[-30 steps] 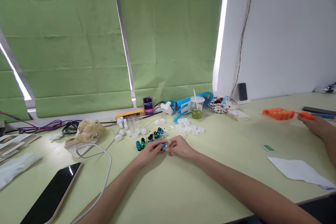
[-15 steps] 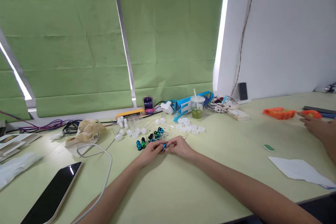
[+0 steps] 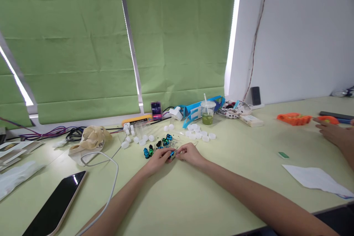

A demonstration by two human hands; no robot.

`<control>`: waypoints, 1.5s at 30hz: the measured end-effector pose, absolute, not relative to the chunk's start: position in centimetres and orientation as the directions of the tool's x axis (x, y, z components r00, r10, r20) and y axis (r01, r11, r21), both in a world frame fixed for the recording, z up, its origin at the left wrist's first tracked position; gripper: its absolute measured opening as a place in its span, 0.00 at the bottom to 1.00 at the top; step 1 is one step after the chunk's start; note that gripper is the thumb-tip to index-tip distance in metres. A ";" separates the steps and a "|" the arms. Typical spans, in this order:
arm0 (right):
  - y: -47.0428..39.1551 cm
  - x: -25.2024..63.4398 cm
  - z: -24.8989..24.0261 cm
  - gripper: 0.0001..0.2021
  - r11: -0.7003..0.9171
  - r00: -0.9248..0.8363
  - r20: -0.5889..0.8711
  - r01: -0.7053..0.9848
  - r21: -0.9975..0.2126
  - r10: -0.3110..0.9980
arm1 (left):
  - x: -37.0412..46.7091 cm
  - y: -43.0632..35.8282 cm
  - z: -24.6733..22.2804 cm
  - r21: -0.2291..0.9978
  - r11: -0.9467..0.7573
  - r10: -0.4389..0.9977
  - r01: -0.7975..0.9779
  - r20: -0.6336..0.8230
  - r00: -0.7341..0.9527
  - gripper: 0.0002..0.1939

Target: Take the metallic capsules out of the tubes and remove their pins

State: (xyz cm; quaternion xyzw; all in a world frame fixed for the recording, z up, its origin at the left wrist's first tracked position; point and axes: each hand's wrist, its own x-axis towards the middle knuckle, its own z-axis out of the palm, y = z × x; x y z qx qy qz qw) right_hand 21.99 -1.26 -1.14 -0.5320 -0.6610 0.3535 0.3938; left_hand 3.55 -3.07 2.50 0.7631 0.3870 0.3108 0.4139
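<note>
My left hand (image 3: 159,159) is closed on a small shiny blue piece (image 3: 172,153), its fingers hiding most of it. Just to the right, my right hand (image 3: 190,154) pinches at the same spot, its thumb and forefinger on a thin end of the piece; exactly what they grip is too small to make out. Behind my hands lies a cluster of small metallic blue, green and black parts (image 3: 167,141) with thin wires. A blue part (image 3: 146,153) and a green part (image 3: 151,151) stand left of my left hand.
White round caps (image 3: 205,138) lie behind my hands, near a plastic cup (image 3: 208,113) with green drink. A black phone (image 3: 55,206), a white cable (image 3: 117,177) and a cloth bag (image 3: 91,141) are left. At right, another person's hand (image 3: 332,132) is by orange objects (image 3: 294,118).
My fingers have shifted slightly around the blue piece, and my right fingertips have drawn a little to the right. The rest looks the same.
</note>
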 end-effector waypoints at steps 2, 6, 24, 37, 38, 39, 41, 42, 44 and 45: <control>-1.1 22.2 -1.1 0.10 0.165 -0.099 0.136 0.426 -0.890 0.986 | 3.5 -3.1 2.6 0.870 -0.356 0.845 0.342 0.143 0.516 0.23; -0.7 22.5 -1.1 0.11 0.148 -0.059 0.136 0.422 -0.894 0.989 | 3.3 -3.3 2.8 0.847 -0.369 0.842 0.384 0.129 0.524 0.23; -2.1 21.9 0.1 0.14 0.243 -0.090 0.234 0.566 -0.788 0.968 | 0.9 -1.6 4.6 0.875 -0.407 0.820 0.264 0.223 0.527 0.20; -2.3 21.7 0.1 0.16 0.257 -0.042 0.282 0.556 -0.791 0.959 | -5.0 2.3 4.3 0.513 -0.267 0.930 0.816 0.358 0.080 0.10; -2.3 21.7 0.1 0.16 0.261 -0.042 0.287 0.560 -0.787 0.957 | -5.3 2.4 4.2 0.483 -0.230 0.939 0.845 0.338 0.063 0.08; -2.3 21.7 0.0 0.16 0.268 -0.042 0.297 0.564 -0.781 0.954 | -5.5 2.5 4.1 0.467 -0.211 0.947 0.859 0.316 0.061 0.07; -2.1 21.7 -0.2 0.15 0.290 -0.038 0.329 0.571 -0.768 0.944 | -5.7 2.4 4.1 0.445 -0.195 0.960 0.874 0.267 0.079 0.06; -2.0 21.7 -0.4 0.14 0.304 -0.035 0.348 0.570 -0.764 0.937 | -5.7 2.4 4.1 0.431 -0.192 0.965 0.882 0.244 0.091 0.06; -1.6 21.7 -0.8 0.12 0.333 -0.026 0.384 0.554 -0.763 0.923 | -5.6 2.2 4.2 0.408 -0.194 0.971 0.892 0.208 0.116 0.06; -1.5 21.7 -0.9 0.11 0.345 -0.023 0.397 0.545 -0.764 0.917 | -5.6 2.1 4.2 0.398 -0.198 0.972 0.896 0.194 0.129 0.07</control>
